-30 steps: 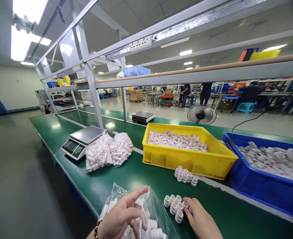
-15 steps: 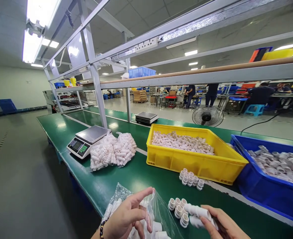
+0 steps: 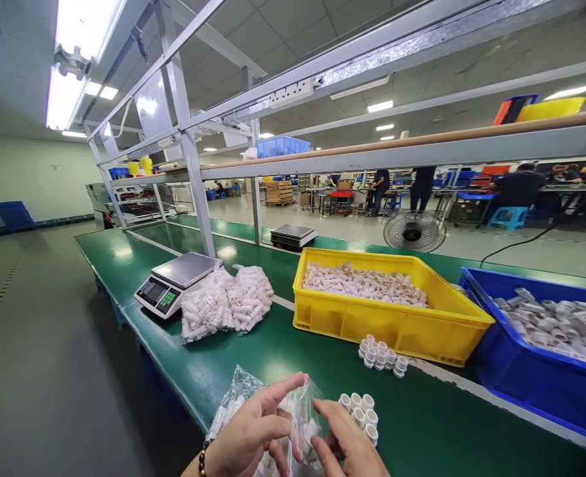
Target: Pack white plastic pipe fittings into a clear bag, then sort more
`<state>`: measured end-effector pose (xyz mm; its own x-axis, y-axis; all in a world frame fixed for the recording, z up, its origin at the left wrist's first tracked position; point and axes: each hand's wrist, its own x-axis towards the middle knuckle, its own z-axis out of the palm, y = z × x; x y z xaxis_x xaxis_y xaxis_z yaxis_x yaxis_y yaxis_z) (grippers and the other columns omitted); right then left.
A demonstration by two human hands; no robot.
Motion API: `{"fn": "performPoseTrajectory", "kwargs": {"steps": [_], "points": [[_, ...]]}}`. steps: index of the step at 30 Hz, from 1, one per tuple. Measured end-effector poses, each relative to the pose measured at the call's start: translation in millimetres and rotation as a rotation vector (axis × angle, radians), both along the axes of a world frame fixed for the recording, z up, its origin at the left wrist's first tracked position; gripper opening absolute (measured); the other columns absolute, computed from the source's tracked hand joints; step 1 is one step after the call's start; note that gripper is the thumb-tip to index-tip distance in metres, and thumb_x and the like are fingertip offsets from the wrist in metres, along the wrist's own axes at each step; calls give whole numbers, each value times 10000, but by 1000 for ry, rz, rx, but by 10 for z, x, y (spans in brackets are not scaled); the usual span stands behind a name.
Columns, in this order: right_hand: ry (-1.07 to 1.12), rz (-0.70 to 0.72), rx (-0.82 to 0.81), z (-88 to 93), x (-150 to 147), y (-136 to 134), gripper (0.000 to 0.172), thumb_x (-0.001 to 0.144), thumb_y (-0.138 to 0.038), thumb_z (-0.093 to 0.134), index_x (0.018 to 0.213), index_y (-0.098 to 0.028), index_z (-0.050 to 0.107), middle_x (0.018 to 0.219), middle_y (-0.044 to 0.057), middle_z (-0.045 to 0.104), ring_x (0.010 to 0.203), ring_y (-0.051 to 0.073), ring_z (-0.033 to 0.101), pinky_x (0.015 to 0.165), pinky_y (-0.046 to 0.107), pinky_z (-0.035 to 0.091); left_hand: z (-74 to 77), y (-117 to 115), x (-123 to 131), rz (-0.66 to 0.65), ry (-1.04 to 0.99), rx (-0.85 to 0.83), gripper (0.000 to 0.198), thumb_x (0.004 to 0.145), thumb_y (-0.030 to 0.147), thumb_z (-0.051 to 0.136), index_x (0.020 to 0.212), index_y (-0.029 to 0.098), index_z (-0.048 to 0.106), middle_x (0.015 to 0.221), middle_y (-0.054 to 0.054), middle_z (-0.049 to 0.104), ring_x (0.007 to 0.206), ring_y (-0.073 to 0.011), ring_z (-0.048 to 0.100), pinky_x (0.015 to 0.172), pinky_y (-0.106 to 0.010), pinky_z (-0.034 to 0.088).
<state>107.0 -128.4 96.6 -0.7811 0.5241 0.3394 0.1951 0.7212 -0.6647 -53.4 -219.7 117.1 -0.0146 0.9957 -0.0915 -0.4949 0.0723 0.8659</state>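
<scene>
While the left hand (image 3: 253,424) is spread wide at its mouth, the clear bag (image 3: 238,387) lies by the near edge of the green table (image 3: 293,351) | right hand (image 3: 350,440): curled at the film, grip unclear | bag: likely limp, slippery; pinch the rim | white fittings (image 3: 358,419): probably light, rigid; grasp the barrels.

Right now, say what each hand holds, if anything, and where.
The left hand holds the clear bag by its mouth; whether the right hand grips the white piece there is unclear.

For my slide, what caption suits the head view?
Left hand and right hand at a clear bag of white fittings, yellow bin beyond.
</scene>
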Motion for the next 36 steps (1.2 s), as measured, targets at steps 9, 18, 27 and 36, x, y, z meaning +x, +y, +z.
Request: {"fn": "performPoseTrajectory", "kwargs": {"steps": [9,18,27,36], "points": [[-14,-454,28,-1,583,458,230,875,-252,373,1032,-196,531,979,53,538,735,135,556,695,257,457,52,-119,4,4,127,-26,610,763,231,529,1337,170,333,676,-54,549,643,-156,474,440,-231,500],[-475,-445,187,-396,444,329,401,789,-195,534,1178,-272,475,974,49,522,733,174,586,607,245,418,55,-105,0,-39,168,-72,640,787,287,488,1373,195,248,682,-58,544,656,-171,437,486,-266,486],[-529,-461,238,-600,321,305,119,805,-149,484,889,-184,561,954,62,530,711,170,578,559,236,382,34,-113,-18,-27,172,-64,626,785,283,498,1363,191,276,760,-74,563,671,-172,453,474,-269,491],[-89,-460,55,-49,595,253,174,869,-224,411,732,-180,510,769,15,490,629,109,486,582,215,377,60,-111,-23,-17,147,-80,614,777,267,508,1352,210,302,810,-84,580,670,-170,466,464,-261,492]]}}
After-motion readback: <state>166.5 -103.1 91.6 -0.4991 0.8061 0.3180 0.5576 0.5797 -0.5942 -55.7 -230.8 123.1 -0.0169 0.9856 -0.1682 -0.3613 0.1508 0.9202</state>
